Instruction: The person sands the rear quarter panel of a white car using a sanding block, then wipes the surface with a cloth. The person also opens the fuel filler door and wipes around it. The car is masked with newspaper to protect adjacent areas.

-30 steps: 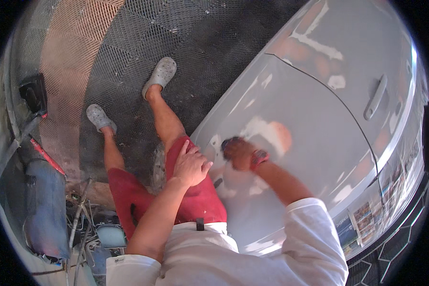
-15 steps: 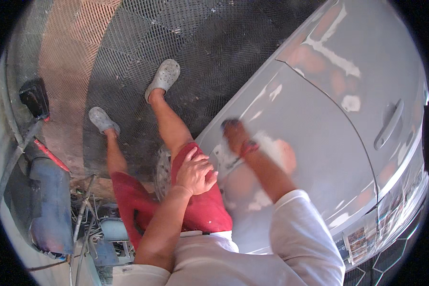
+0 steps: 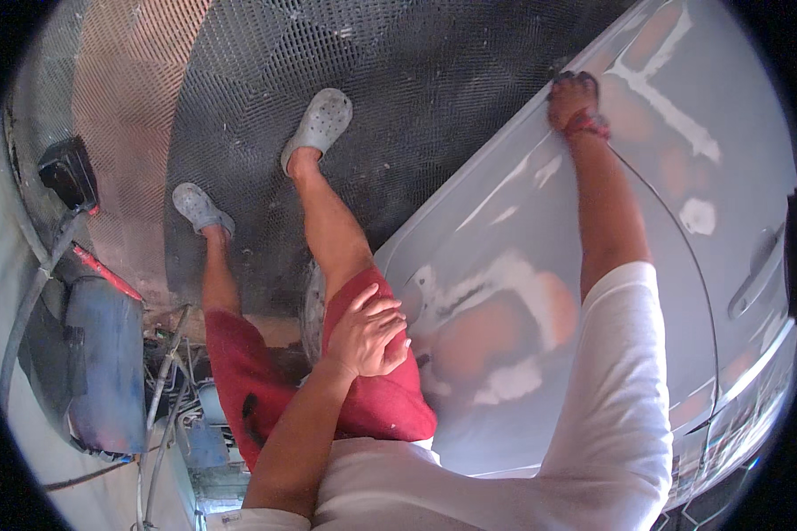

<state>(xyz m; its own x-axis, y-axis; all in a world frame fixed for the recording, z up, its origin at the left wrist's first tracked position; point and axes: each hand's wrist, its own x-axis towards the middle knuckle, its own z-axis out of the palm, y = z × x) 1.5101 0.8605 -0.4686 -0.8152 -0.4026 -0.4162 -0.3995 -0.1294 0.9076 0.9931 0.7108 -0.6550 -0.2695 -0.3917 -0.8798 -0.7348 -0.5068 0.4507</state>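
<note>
Near the floor-side edge of a grey car body panel (image 3: pixel 469 425), at the upper right of the view, the right hand (image 3: pixel 574 104) sits against the painted surface, its arm stretched out fully in a white sleeve (image 3: pixel 613 327). The fingers bend down at that edge, and a dark patch shows about their tips, but blur hides the detail, so I cannot tell whether they grasp something or only press. A red wristband (image 3: pixel 589 126) circles the wrist, and beside it a curved seam (image 3: pixel 682 223) crosses the bodywork. A grey door handle (image 3: pixel 754 279) lies beyond the seam. The panel fills the right side of the view, its coat broken by orange patches (image 3: pixel 483 341) and whitish ones (image 3: pixel 509 382), well apart from the hand. The left hand (image 3: pixel 369 334) holds nothing; it rests palm down over the right knee, on the red shorts (image 3: pixel 385 403), fingers loosely extended. Two pale grey clogs (image 3: pixel 324 124) stand on a dark ribbed floor (image 3: pixel 416 115), which borders a brownish strip (image 3: pixel 128 97). At the left are a red rod-like piece (image 3: pixel 106 272), a black object (image 3: pixel 69 174) and a worn bluish panel (image 3: pixel 106 363), next to thin metal bars (image 3: pixel 162 380).
</note>
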